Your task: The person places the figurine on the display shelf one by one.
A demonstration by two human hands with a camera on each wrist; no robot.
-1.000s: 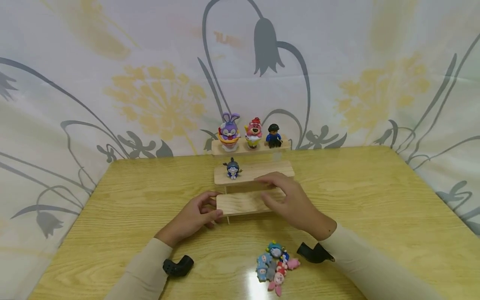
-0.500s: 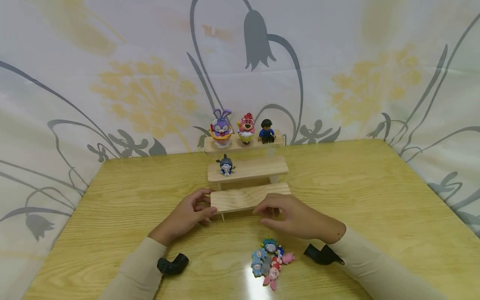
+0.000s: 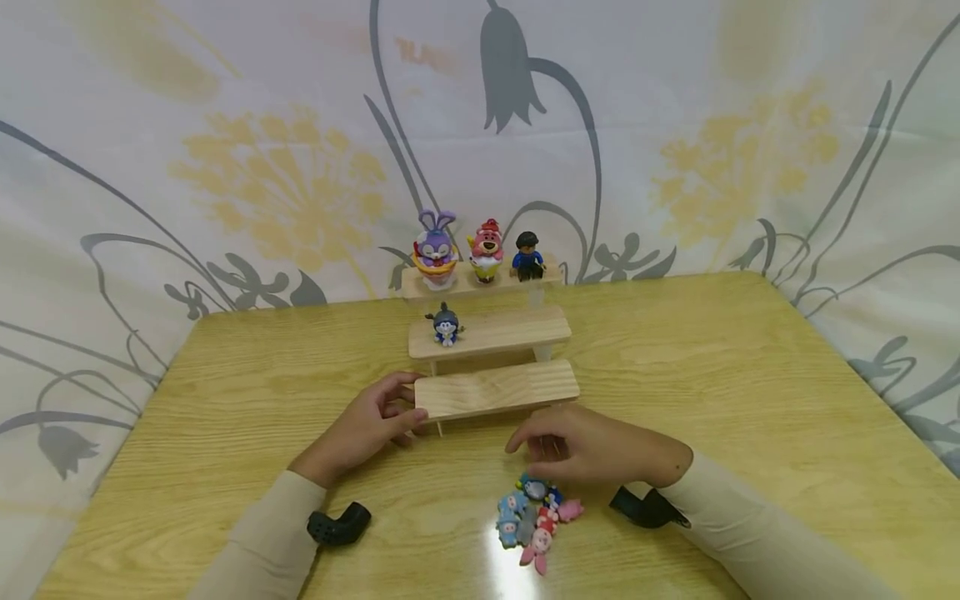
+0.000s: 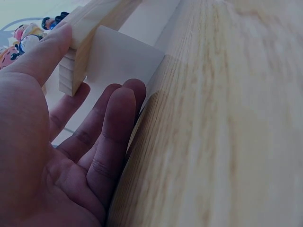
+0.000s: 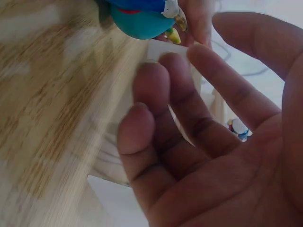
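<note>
A three-tier wooden display stand [image 3: 495, 392] stands in the middle of the table. My left hand [image 3: 367, 425] holds the left end of its lowest step, thumb on the front corner and index finger at the underside, as the left wrist view shows. My right hand [image 3: 592, 446], its fingers loosely bent and holding nothing, hovers just behind a small pile of toy figurines [image 3: 543, 533]. Part of a teal and blue figurine [image 5: 142, 21] shows beyond the fingertips in the right wrist view. On the middle step sits a dark-haired figurine [image 3: 446, 325], toward the left.
Along the top step stand a purple rabbit figurine [image 3: 435, 254], a pink bear figurine [image 3: 487, 252] and a black-haired toy figure [image 3: 528, 257] in blue. Behind the wooden table [image 3: 712, 375] hangs a flower-patterned cloth [image 3: 300, 100]. Black camera mounts [image 3: 339, 525] sit at both wrists.
My right hand has come down from above the stand's right side toward the figurine pile. The left hand stays at the lowest step. The whole head view has shifted slightly.
</note>
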